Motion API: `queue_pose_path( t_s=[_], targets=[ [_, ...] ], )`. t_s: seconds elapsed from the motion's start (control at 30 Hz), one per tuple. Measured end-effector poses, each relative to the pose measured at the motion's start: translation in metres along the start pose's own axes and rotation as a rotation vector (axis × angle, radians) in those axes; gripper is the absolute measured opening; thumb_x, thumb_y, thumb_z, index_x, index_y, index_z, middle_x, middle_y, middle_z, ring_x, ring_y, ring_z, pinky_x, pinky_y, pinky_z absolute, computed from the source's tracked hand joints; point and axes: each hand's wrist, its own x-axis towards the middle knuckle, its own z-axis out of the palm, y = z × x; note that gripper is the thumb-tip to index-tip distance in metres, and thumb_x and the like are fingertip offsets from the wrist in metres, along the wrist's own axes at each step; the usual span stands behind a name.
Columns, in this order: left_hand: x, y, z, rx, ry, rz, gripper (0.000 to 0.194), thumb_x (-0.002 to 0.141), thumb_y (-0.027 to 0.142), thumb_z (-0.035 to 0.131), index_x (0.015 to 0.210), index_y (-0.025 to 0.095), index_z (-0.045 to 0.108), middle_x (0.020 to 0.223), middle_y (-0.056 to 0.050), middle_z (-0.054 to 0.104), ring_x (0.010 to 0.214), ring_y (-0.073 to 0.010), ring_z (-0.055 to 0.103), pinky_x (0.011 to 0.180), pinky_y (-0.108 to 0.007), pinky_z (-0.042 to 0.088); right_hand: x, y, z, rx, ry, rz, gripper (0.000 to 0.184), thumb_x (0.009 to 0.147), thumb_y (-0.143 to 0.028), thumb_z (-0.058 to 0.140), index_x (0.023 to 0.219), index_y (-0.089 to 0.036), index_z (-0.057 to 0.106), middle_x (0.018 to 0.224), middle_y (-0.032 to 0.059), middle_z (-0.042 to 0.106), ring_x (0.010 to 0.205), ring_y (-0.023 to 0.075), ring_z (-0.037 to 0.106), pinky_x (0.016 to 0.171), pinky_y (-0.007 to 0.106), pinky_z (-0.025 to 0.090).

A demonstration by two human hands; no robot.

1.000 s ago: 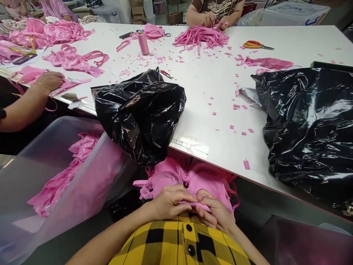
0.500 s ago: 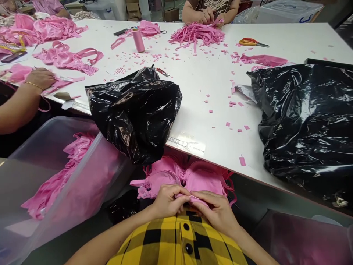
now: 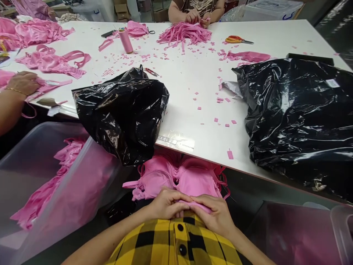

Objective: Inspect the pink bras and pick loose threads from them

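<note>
Pink padded bras [image 3: 197,179] lie in my lap, partly under the table edge, with their cups facing up and straps spilling out at both sides. My left hand [image 3: 168,203] is closed on the near edge of the pink fabric, thumb against fingers. Close beside it, almost touching, my right hand [image 3: 212,211] pinches the same edge, and a folded pink strip [image 3: 202,207] shows between its thumb and fingers. Which part of the bra this strip is, I cannot tell. The fingertips are partly hidden.
A black plastic bag [image 3: 124,114] hangs over the table edge; a larger one [image 3: 298,121] lies right. Clear bins [image 3: 41,129] stand below. On the white table [image 3: 179,81] are scissors [image 3: 238,39], a thread cone [image 3: 126,41] and pink scraps. Co-workers' hands [image 3: 23,85] handle pink pieces.
The view has shifted slightly, so the table things appear further left. My hands stay together on the pink edge, with only small finger movement.
</note>
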Motion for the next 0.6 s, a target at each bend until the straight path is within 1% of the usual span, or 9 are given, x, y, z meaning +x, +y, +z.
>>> queue_pose_path(
  t_s=[0.07,0.1,0.17,0.23,0.33,0.43,0.5,0.53,0.6],
  targets=[
    [-0.001,-0.002,0.001,0.038,-0.094,0.019,0.035,0.083,0.038,0.050,0.098,0.011,0.067,0.063,-0.009,0.069,0.052,-0.0144,0.065,0.051,-0.021,0.052,-0.006,0.002,0.000,0.021,-0.005,0.069,0.014,0.081,-0.028,0.060,0.086,-0.021,0.072,0.074,0.0029,0.073,0.063,0.0162,0.068,0.059,0.023,0.054],
    [-0.001,-0.003,0.002,0.058,-0.099,0.021,0.035,0.085,0.037,0.048,0.099,0.011,0.067,0.064,-0.009,0.069,0.055,-0.0149,0.066,0.052,-0.021,0.053,-0.008,0.004,0.000,0.037,-0.020,0.107,0.014,0.080,-0.028,0.060,0.086,-0.021,0.072,0.075,0.0029,0.073,0.064,0.0168,0.068,0.060,0.023,0.054],
    [0.001,-0.005,0.005,0.117,-0.060,0.038,0.034,0.086,0.035,0.047,0.096,0.011,0.068,0.059,-0.008,0.068,0.053,-0.0151,0.066,0.051,-0.019,0.052,-0.011,0.005,-0.002,0.076,-0.057,0.177,0.016,0.080,-0.028,0.060,0.088,-0.021,0.072,0.079,0.0030,0.074,0.069,0.0180,0.069,0.063,0.025,0.055],
    [0.005,-0.004,0.007,0.187,-0.041,0.069,0.033,0.086,0.032,0.046,0.094,0.010,0.069,0.055,-0.007,0.067,0.050,-0.0146,0.065,0.049,-0.019,0.051,-0.013,0.005,-0.007,0.092,-0.084,0.204,0.018,0.081,-0.029,0.058,0.091,-0.021,0.071,0.083,0.0032,0.074,0.073,0.0189,0.069,0.066,0.026,0.055],
    [0.015,0.004,0.011,0.261,-0.108,0.093,0.030,0.086,0.030,0.047,0.098,0.013,0.069,0.067,-0.007,0.071,0.051,-0.0123,0.064,0.051,-0.018,0.050,-0.018,0.004,-0.018,0.000,-0.027,0.134,0.019,0.083,-0.029,0.056,0.092,-0.022,0.071,0.081,0.0041,0.074,0.070,0.0189,0.069,0.063,0.027,0.056],
    [0.028,0.017,0.020,0.302,-0.122,0.164,0.026,0.087,0.027,0.048,0.101,0.020,0.068,0.088,-0.006,0.072,0.071,-0.0130,0.066,0.068,-0.020,0.051,-0.024,0.005,-0.034,-0.157,0.104,0.006,0.019,0.084,-0.024,0.054,0.095,-0.022,0.070,0.083,0.0057,0.073,0.070,0.0185,0.068,0.063,0.027,0.056],
    [0.036,0.022,0.029,0.275,-0.072,0.202,0.024,0.086,0.025,0.050,0.100,0.021,0.068,0.095,-0.006,0.071,0.085,-0.0154,0.065,0.078,-0.024,0.049,-0.027,0.008,-0.046,-0.254,0.177,-0.069,0.019,0.083,-0.021,0.055,0.095,-0.022,0.069,0.083,0.0054,0.072,0.071,0.0180,0.068,0.064,0.027,0.056],
    [0.040,0.023,0.034,0.225,-0.026,0.172,0.023,0.085,0.025,0.051,0.101,0.019,0.067,0.094,-0.007,0.070,0.085,-0.0162,0.065,0.077,-0.025,0.050,-0.027,0.009,-0.051,-0.299,0.208,-0.098,0.018,0.083,-0.020,0.055,0.095,-0.022,0.069,0.082,0.0049,0.072,0.069,0.0177,0.068,0.063,0.026,0.056],
    [0.045,0.021,0.041,0.090,0.092,0.023,0.026,0.085,0.028,0.048,0.102,0.015,0.063,0.080,-0.007,0.069,0.071,-0.0157,0.065,0.062,-0.025,0.051,-0.028,0.013,-0.062,-0.377,0.258,-0.133,0.017,0.082,-0.019,0.057,0.093,-0.022,0.069,0.079,0.0041,0.072,0.067,0.0173,0.068,0.061,0.026,0.056]
  ],
)
